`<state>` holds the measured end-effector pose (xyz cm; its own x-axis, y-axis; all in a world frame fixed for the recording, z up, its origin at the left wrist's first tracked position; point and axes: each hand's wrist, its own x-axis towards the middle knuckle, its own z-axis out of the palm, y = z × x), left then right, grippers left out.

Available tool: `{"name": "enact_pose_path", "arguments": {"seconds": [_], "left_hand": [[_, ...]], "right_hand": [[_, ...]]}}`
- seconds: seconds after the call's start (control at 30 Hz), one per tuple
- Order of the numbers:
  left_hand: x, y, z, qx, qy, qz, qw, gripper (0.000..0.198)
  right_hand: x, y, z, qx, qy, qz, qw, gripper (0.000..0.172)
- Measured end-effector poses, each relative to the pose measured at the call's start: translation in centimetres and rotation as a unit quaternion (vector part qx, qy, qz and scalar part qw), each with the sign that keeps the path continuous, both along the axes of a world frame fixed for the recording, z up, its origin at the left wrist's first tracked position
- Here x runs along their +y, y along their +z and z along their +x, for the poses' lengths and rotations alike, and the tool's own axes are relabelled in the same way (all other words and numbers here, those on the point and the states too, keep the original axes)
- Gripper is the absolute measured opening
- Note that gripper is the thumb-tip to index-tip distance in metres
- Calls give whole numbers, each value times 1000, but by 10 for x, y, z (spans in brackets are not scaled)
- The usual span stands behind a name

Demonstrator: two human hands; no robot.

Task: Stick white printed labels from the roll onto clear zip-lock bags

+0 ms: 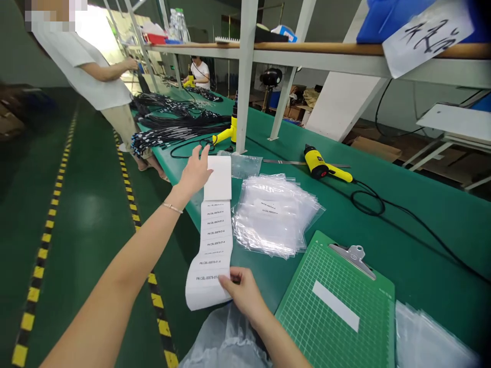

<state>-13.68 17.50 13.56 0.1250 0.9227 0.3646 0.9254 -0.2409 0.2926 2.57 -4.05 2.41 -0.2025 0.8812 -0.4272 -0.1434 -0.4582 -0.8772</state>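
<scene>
A long strip of printed white labels [215, 233] runs down from a thicker white stack [218, 179] and curls over the table's front edge. My left hand [195, 173] rests at the stack's far left corner, its fingers apart and the thumb over the top. Near my lap, my right hand [245, 292] pinches the right edge of the strip's loose end between thumb and fingers. Just right of the strip lies a pile of clear plastic bags [272, 230], the top one bearing a printed label [268, 207].
A green clipboard [303, 301] with a white strip [336, 305] lies at right, beside more clear bags [429, 332]. Yellow heat guns [333, 171] and bundled black cables [180, 128] are farther back. A shelf post [245, 76] stands on the table. One person [92, 71] stands at left.
</scene>
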Motion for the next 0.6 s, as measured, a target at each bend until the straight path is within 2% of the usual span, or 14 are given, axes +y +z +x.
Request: {"name": "enact_pose_path", "arguments": {"seconds": [0.07,0.13,0.17,0.2,0.23,0.3,0.4,0.5,0.6], "left_hand": [[-29,-6,7,-45,-73,-8,996,51],[-74,-16,11,-51,-150,-52,986,24],[-99,-22,11,-46,-223,-94,969,18],[-122,-28,10,-26,-261,-112,959,16],[-142,-33,9,-3,-276,-117,954,16],[-170,-39,8,29,-268,-94,958,17],[-184,-42,8,56,-233,-41,970,20],[-183,-38,8,63,-243,1,968,22],[-189,-36,0,27,-251,31,967,22]], "right_hand": [[5,2,-3,29,-10,-15,999,40],[8,6,-4,54,-33,-26,998,42],[9,9,-4,67,-45,-28,996,42],[10,12,-4,80,-54,-29,995,41],[11,16,-3,93,-58,-29,994,40],[11,23,0,120,-57,-26,991,39],[12,30,5,148,-34,0,988,39],[14,34,5,117,-10,51,992,37],[12,37,-1,63,-39,68,995,27]]}}
